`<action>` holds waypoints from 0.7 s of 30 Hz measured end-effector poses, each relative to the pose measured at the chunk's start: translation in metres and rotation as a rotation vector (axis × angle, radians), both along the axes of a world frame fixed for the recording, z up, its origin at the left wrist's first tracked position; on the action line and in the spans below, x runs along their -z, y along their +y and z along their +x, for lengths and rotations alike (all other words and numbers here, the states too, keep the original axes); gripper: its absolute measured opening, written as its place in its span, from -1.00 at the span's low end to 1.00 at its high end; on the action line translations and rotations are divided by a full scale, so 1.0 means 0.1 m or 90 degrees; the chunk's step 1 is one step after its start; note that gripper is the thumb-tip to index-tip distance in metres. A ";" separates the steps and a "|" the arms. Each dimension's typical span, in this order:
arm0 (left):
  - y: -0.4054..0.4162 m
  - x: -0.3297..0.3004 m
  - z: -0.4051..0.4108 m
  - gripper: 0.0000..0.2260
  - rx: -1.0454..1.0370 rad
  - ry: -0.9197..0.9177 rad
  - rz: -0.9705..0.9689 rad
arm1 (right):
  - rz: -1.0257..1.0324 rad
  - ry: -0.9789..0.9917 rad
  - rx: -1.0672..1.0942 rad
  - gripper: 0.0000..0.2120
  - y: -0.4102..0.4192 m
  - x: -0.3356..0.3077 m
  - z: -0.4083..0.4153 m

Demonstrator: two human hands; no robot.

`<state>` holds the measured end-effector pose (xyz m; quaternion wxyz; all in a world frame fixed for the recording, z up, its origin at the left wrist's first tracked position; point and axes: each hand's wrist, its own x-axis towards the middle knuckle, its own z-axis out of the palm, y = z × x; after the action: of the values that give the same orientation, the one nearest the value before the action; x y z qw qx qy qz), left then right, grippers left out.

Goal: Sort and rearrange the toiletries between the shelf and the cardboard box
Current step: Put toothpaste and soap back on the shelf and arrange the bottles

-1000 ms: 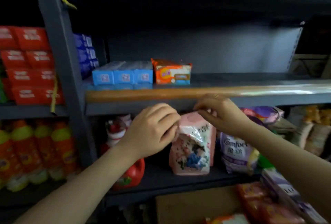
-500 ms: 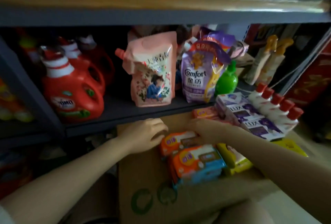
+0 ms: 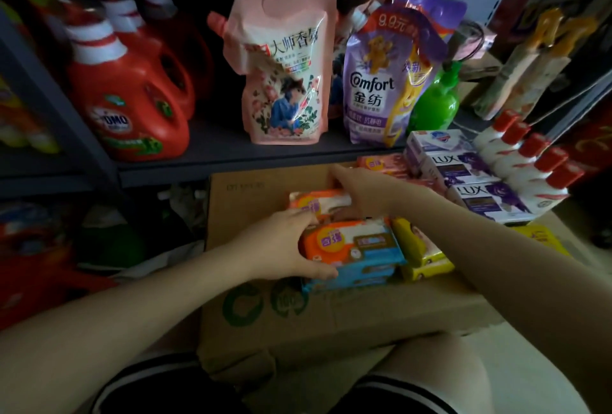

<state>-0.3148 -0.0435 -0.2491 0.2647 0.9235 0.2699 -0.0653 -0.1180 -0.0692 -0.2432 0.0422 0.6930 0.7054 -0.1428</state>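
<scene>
Left hand (image 3: 281, 244), seen from the head camera, curls round the near-left end of a stack of orange-and-blue soap packs (image 3: 356, 251), thumb under the corner, fingers over the top. Right hand (image 3: 359, 193) reaches past it, fingers bent round a second orange pack (image 3: 319, 201) lying just behind; how firm that hold is cannot be told.

Both packs lie on top of the box (image 3: 331, 317), which sits in front of the person's knees, below the shelf (image 3: 215, 148). Yellow packs (image 3: 419, 253) touch the stack's right side. Purple soap boxes (image 3: 463, 168) and white red-capped bottles (image 3: 533, 161) crowd the box's far right.

On the shelf stand red jugs (image 3: 132, 108), a pink pouch (image 3: 284, 72), a purple pouch (image 3: 387, 75) and a green bottle (image 3: 435, 105).

The step in hand looks like picking up soap packs from the box. Next, probably lift them clear and carry them to a free spot on the shelf, keeping the stack together.
</scene>
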 end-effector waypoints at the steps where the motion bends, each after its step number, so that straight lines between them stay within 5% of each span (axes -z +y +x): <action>1: 0.02 0.00 0.00 -0.31 -0.013 -0.008 -0.009 | 0.030 -0.012 0.010 -0.45 0.01 0.00 -0.01; 5: 0.14 0.00 -0.07 -0.44 -0.078 -0.055 -0.062 | 0.099 -0.036 0.051 -0.56 0.03 0.01 0.01; 13: 0.47 -0.01 -0.15 -0.51 -0.239 -0.258 -0.361 | 0.369 0.189 0.112 -0.58 0.10 -0.40 -0.02; 21: 1.01 -0.95 -0.16 -0.69 -0.156 -0.565 -0.270 | 0.603 0.276 0.130 -0.56 0.39 -1.47 -0.18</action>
<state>-0.3306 0.0573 -0.1544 0.5414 0.7498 0.2185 0.3114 -0.1356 -0.0302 -0.0964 -0.4362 0.6558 0.6142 0.0483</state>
